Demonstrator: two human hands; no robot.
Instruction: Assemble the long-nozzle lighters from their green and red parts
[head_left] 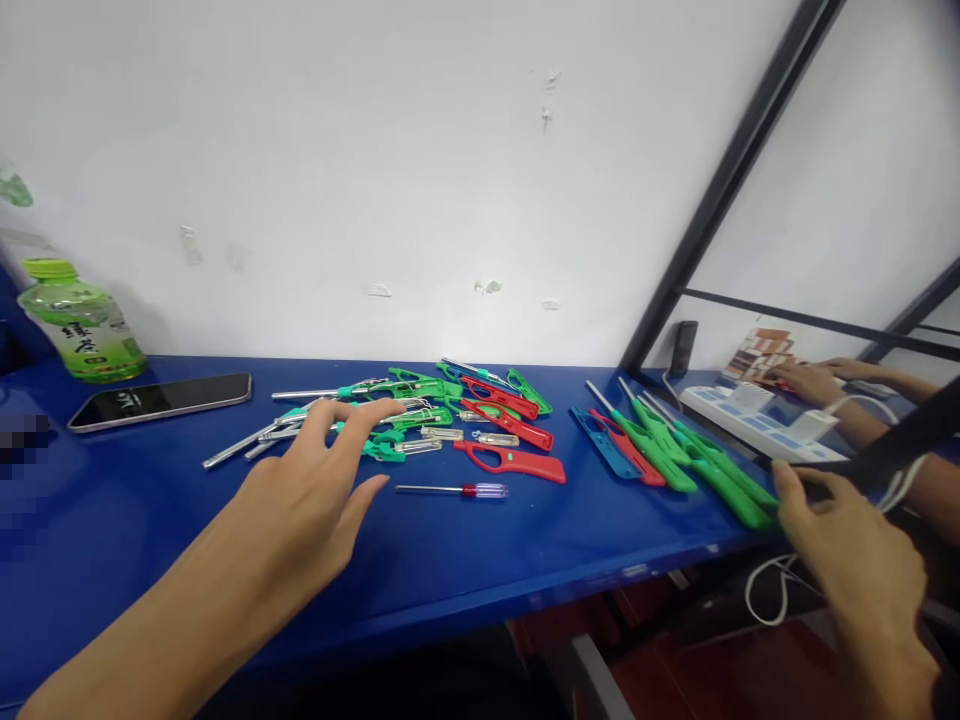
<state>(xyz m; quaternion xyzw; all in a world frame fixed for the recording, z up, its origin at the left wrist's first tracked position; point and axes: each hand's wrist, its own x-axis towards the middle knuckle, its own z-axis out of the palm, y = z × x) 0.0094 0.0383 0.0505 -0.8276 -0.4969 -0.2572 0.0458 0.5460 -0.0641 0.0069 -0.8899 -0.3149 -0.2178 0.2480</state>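
Observation:
My left hand (330, 480) hovers with fingers apart and bent over a loose pile of lighter parts, holding nothing. Under and beyond it lie metal tubes with teal pieces (259, 435), clear inner parts (496, 439) and green shells (529, 391). Red shells (517, 462) lie to its right, and a screwdriver (484, 490) rests in front of them. At the right, my right hand (851, 550) has thumb and forefinger curled together at the handle end of a green lighter (731, 485). Beside that lie other green lighters (660, 450), a blue shell (606, 443) and a red shell (634, 455).
A green-capped bottle (86, 330) and a phone (161, 400) are at the left of the blue table (420, 550). Beyond the black frame (731, 175) at right are a white power strip (757, 420), cables and another person's hands (814, 385).

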